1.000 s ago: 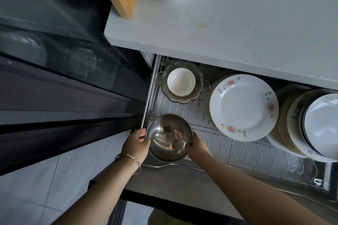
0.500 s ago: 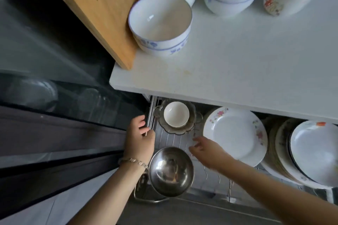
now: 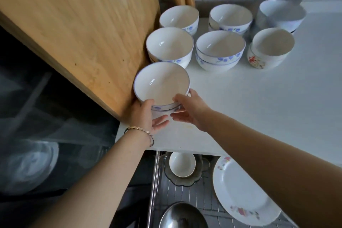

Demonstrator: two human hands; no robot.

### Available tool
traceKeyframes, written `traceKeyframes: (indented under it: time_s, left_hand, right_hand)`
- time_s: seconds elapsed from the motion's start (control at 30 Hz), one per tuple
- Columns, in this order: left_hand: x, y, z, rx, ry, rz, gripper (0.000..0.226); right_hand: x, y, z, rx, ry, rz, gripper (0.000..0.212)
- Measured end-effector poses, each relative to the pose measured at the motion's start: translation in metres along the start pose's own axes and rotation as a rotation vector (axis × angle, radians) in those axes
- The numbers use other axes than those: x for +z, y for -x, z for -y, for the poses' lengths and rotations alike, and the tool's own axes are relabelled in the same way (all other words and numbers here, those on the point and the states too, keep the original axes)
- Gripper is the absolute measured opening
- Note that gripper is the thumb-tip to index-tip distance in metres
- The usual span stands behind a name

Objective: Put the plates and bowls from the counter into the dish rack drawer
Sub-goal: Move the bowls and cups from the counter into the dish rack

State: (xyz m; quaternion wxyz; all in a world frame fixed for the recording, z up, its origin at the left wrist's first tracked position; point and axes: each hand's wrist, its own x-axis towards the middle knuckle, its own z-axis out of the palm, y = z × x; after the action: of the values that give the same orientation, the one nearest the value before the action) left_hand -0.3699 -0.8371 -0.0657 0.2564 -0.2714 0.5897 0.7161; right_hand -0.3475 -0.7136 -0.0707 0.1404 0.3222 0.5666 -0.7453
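Note:
A white bowl with blue trim (image 3: 161, 83) stands at the front left of the white counter (image 3: 259, 107), seemingly on top of another bowl. My left hand (image 3: 148, 116) has its thumb on the near rim and its fingers under the side. My right hand (image 3: 190, 111) grips the near right side the same way. Behind it stand several more white bowls, such as the blue-flowered ones (image 3: 170, 44) (image 3: 220, 48) and one with a red pattern (image 3: 273, 44). Below, the open dish rack drawer (image 3: 185, 194) holds a steel bowl (image 3: 183, 216), a floral plate (image 3: 240, 194) and a small white bowl (image 3: 182, 164) on a glass dish.
A large wooden cutting board (image 3: 83, 33) leans at the counter's left, right against the nearest bowl. A dark glass cabinet front (image 3: 46, 135) runs down the left side. The drawer's right part is hidden by my right arm.
My hands let go of the steel bowl in the drawer and rose to the counter. The view tilted up, and both hands now hold the nearest blue-trimmed bowl.

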Motion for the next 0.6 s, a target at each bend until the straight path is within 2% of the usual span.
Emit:
traceKeyframes:
  time_s: [0.07,0.17,0.27,0.4,0.47,0.6]
  left_hand:
    - [-0.006,0.000,0.001,0.028,-0.026,0.043,0.038]
    - [-0.012,0.012,0.013,0.090,-0.209,0.065,0.025]
    - [-0.013,0.036,0.030,0.011,-0.352,0.154,0.039]
    - [-0.001,0.083,0.063,-0.048,-0.496,0.351,0.044]
    - [0.009,0.107,0.096,-0.065,-0.526,0.429,0.051]
    - [0.035,0.147,0.184,-0.192,-0.550,0.471,0.058]
  right_hand:
    - [-0.003,-0.001,-0.009,-0.039,-0.093,-0.021,0.060]
    - [-0.019,0.016,-0.028,-0.076,-0.152,-0.071,0.056]
    - [-0.055,0.056,-0.050,-0.075,-0.166,-0.071,0.051]
    - [-0.121,0.132,-0.080,-0.081,-0.084,-0.009,0.052]
    - [-0.156,0.170,-0.098,-0.062,-0.053,-0.006,0.056]
    - [-0.221,0.233,-0.146,0.066,0.040,-0.053,0.062]
